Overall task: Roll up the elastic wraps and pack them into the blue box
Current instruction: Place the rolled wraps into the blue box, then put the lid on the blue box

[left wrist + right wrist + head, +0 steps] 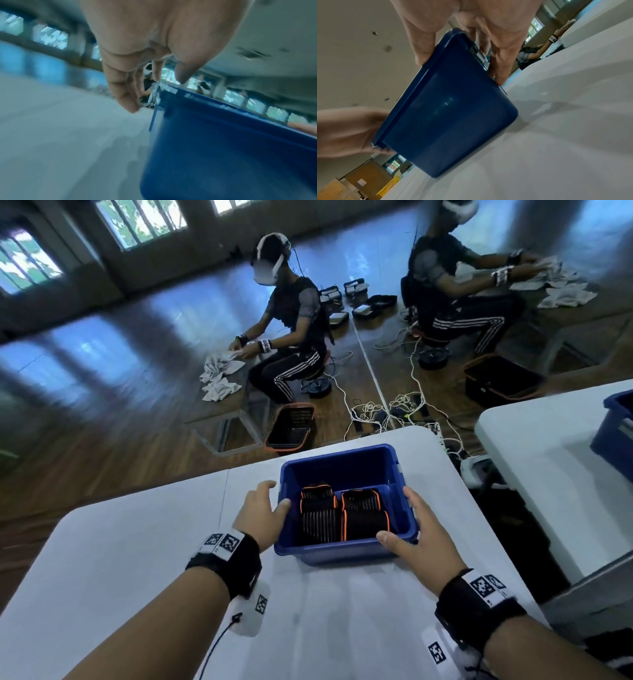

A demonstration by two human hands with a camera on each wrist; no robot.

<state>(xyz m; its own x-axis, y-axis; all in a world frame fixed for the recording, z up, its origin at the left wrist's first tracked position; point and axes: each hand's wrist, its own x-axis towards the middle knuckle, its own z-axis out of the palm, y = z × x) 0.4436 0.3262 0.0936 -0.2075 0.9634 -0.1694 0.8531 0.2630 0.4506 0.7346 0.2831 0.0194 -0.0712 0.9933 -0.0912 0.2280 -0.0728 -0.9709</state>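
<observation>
An open-topped blue box (344,553) of plastic stands upright near the far edge of the white counter (137,542). Inside it, rolled elastic wraps (318,518), black with orange edging, lie packed side by side against its near wall.

Box (342,554): solid blue, reading as darker navy in both wrist views.
Wraps (317,517): black with fine pale ribbing and orange edging.
Table (137,559): plain white.
Left band (236,563) and right band (479,614): black. Their tags (224,542) are white, printed with black square codes.
Floor (102,457): brown wood grain with blue-white glare in the far patches.
Far basket (291,428): black mesh with an orange rim.
Far-right bin (616,433): blue.
Towels (221,371): pale grey-white.
Trousers (291,371): black with white side stripes.
Cables (370,405): white.
</observation>
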